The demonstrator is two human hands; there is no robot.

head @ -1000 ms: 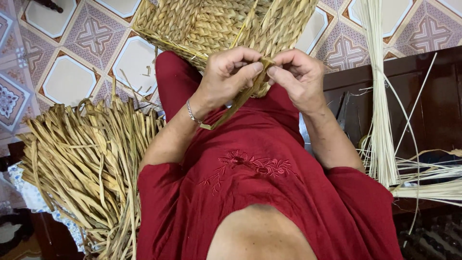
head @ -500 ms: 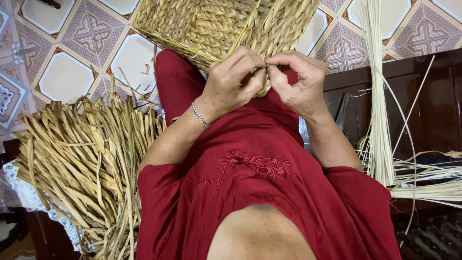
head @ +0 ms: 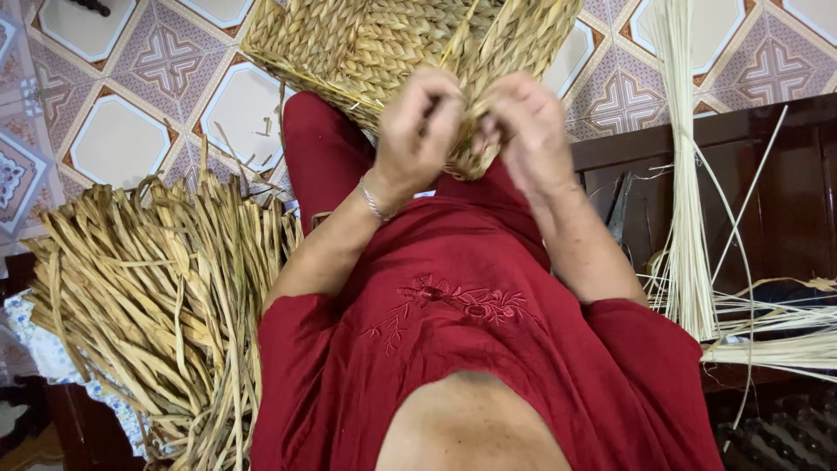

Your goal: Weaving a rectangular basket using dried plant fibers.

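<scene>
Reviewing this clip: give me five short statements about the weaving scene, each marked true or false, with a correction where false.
1. Both hands work at the near edge of the woven tan straw basket. True: the left hand and right hand pinch its strands.
2. A silver bracelet sits on the right wrist. False: it is on the left wrist.
3. A heap of flat dried tan strands lies to the person's left. True.
4. The bundle of thin pale reeds lies across the lap. False: it rests beside the dark wooden furniture on the right.
5. The person's clothing is blue. False: the embroidered garment is red.
</scene>
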